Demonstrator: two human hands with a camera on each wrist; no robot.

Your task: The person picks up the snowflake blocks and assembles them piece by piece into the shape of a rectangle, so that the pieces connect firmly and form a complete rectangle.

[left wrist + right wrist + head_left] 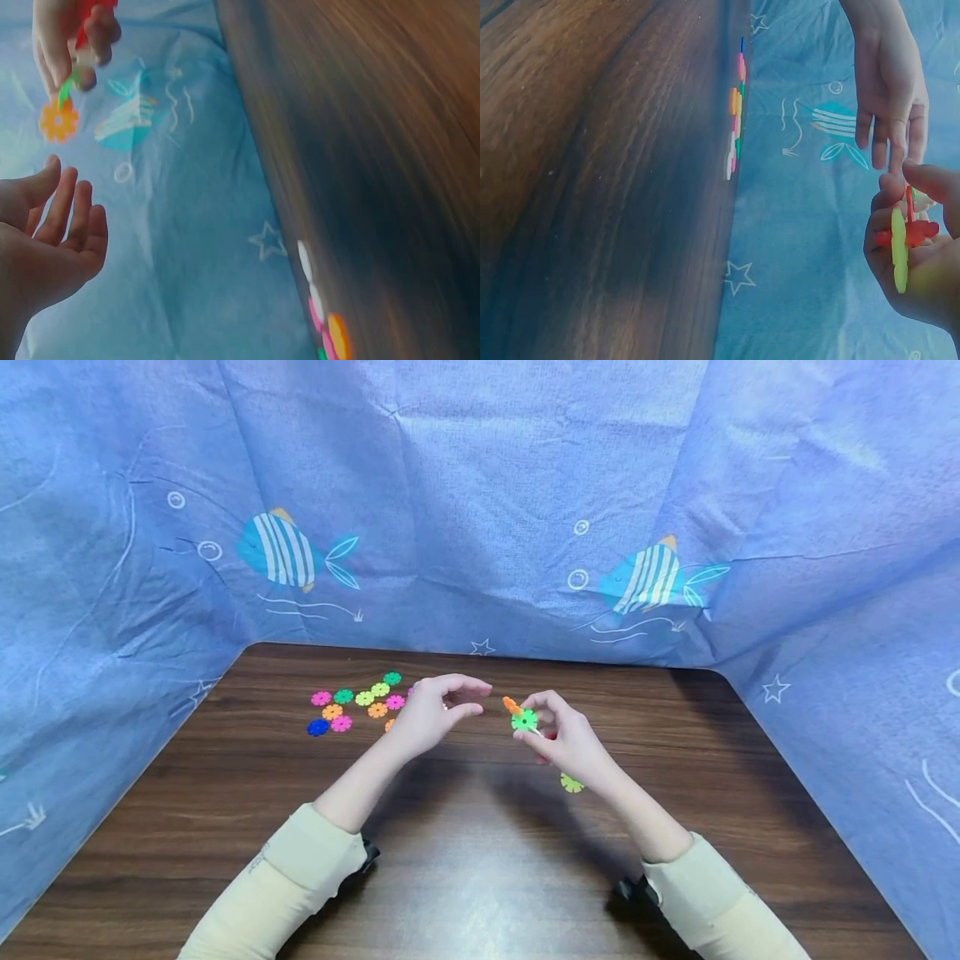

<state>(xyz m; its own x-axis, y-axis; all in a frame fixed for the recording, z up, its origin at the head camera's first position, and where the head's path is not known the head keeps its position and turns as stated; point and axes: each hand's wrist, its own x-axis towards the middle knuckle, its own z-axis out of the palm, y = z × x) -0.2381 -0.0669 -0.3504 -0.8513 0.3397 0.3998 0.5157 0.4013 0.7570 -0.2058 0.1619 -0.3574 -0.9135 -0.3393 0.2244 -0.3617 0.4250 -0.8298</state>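
My right hand holds a joined piece of notched plastic flower discs between thumb and fingers, raised over the table. A green disc and an orange disc stick out at its fingertip end. Red discs sit within the hand, and a yellow-green disc stands out on the near side. Fingers partly hide how the discs join. Just left of it, my left hand hovers with fingers extended and thumb apart, nothing between them. Its fingertips point toward the orange disc, a small gap away.
Several loose flower discs in pink, green, orange, yellow and blue lie at the table's back left, among them a blue disc and a pink disc. The brown wooden table meets a blue fish-print cloth behind and at both sides.
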